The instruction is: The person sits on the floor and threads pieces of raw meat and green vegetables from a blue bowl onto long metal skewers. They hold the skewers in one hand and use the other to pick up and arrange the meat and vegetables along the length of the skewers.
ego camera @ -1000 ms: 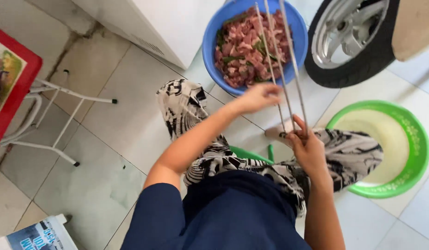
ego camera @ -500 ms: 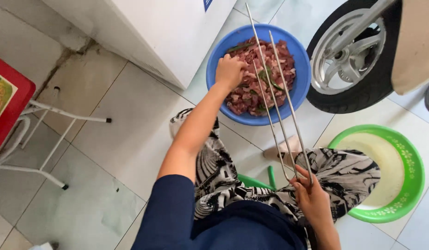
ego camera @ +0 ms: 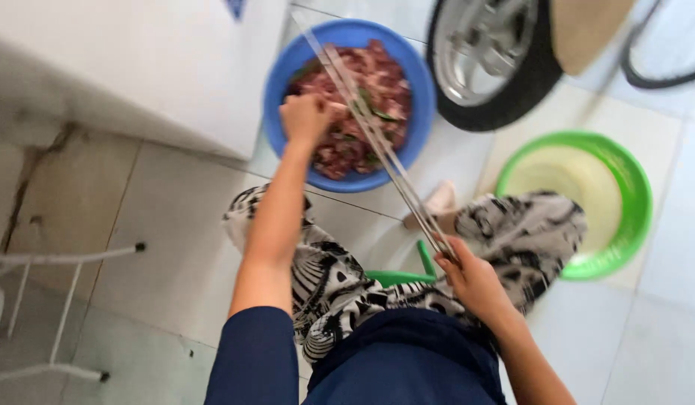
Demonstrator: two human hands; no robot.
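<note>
The right hand (ego camera: 471,277) is sitting closest in, at about four o'clock from the middle of the view, just above the patterned trousers (ego camera: 340,285). Its fingers are clenching around the near ends of a bundle of long metal skewers (ego camera: 377,139), which are slanting away toward eleven o'clock and crossing over the blue bowl (ego camera: 284,90). The wrist is bending slightly back, with the forearm running down toward five o'clock and out of the picture.

A green stool (ego camera: 396,276) is showing between the knees, at nine o'clock from the right hand, and a bare foot (ego camera: 437,206) is resting on the tiled floor (ego camera: 175,247) at twelve o'clock from that hand.

The left hand (ego camera: 306,120) is reaching farther out, at about eleven o'clock from the middle. The arm is stretching nearly straight, sleeve at the bottom and wrist over the near rim of the bowl. The hand is curling palm-down into the chopped raw meat (ego camera: 362,112), fingers closing loosely and touching the pieces; whether it is actually gripping one I cannot tell.

The blue bowl is standing on the floor beside a white cabinet (ego camera: 137,67) at its nine o'clock. A green basin (ego camera: 632,195) is sitting at three o'clock, and a scooter wheel (ego camera: 497,67) is standing at one o'clock.
</note>
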